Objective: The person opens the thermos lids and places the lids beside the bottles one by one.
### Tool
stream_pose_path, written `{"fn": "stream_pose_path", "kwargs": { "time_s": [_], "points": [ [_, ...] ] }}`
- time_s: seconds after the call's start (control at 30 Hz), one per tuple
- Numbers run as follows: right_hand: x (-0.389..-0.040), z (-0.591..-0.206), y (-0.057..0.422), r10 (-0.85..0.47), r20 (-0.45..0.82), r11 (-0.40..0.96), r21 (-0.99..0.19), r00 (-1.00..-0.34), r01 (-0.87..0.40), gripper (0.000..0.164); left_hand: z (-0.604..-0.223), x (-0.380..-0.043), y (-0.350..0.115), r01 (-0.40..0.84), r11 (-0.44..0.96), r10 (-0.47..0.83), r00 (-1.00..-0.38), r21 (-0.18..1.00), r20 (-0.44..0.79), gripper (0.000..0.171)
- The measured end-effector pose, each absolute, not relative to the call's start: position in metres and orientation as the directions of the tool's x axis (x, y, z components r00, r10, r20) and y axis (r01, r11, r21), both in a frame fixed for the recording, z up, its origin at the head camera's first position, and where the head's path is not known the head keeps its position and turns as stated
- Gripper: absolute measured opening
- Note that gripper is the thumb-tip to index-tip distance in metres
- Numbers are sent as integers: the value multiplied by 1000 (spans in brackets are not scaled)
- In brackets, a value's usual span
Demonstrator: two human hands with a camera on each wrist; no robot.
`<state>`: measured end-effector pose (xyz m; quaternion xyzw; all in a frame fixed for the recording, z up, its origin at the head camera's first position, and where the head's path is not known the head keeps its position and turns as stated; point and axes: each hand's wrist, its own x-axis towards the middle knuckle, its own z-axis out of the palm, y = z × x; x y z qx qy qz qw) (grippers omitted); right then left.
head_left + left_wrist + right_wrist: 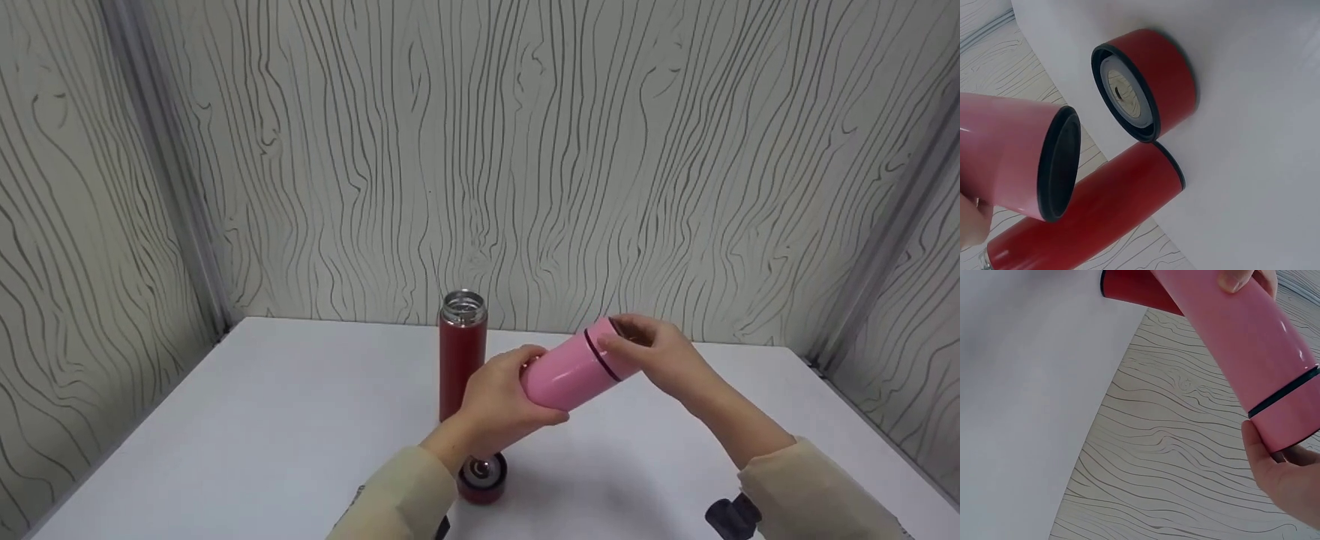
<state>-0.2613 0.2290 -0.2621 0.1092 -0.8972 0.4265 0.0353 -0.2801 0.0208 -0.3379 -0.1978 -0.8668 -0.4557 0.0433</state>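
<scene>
A: What does the head view give you?

B: A pink flask (566,379), right of centre in the lower half, held aslant above the white worktop (262,405). The left hand (499,397) wraps around its lower-left end. The right hand (664,352) grasps the pink cap (628,366) at the upper-right end, past a black band.

A: And around the hands?

B: A red flask (459,360) stands upright near the middle, its silvery mouth uncovered, its lower part behind the left hand. Below that hand, at bottom centre, a red cap (481,495) rests on the worktop with its hollow side up. A wood-grain wall (487,150) fills the back.

A: Now the left wrist view?

B: It's turned sideways. The pink flask comes in from the left edge, showing its dark base; only a bit of a hand shows below it. The red cap sits upper centre, its hollow side facing left, and the red flask slants across the lower left.

A: The right wrist view?

B: The pink flask runs from top centre to the right edge. Fingers hold it at the top; at lower right, the right hand grips the pink cap. Part of the red flask shows behind, at top centre.
</scene>
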Motion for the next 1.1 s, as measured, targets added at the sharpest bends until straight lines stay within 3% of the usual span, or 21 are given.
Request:
{"fn": "stream_pose_path", "kwargs": {
  "time_s": [0.17, 0.3, 0.5, 0.7, 0.97, 1.1],
  "points": [
    [-261, -264, 237, -276, 231, 531, -773, -933, -348, 60, -333, -279, 19, 396, 501, 353, -906, 770, 236, 64],
    [-259, -262, 238, -284, 261, 517, -769, -923, -377, 58, -331, -278, 21, 400, 505, 346, -906, 765, 245, 64],
    [-257, -254, 229, -138, 154, 667, -716, -978, -207, 67, -332, -279, 24, 420, 525, 337, -901, 740, 272, 64],
    [-259, -252, 225, -70, 70, 691, -716, -995, -99, 66, -333, -279, 21, 431, 556, 342, -898, 711, 277, 63],
    [-259, -251, 236, -283, 107, 615, -742, -953, -266, 60, -335, -281, 17, 426, 562, 355, -898, 709, 259, 63],
    [-258, -248, 238, -300, 81, 612, -748, -951, -256, 65, -334, -281, 18, 424, 568, 346, -901, 706, 263, 65]
  ]
}}
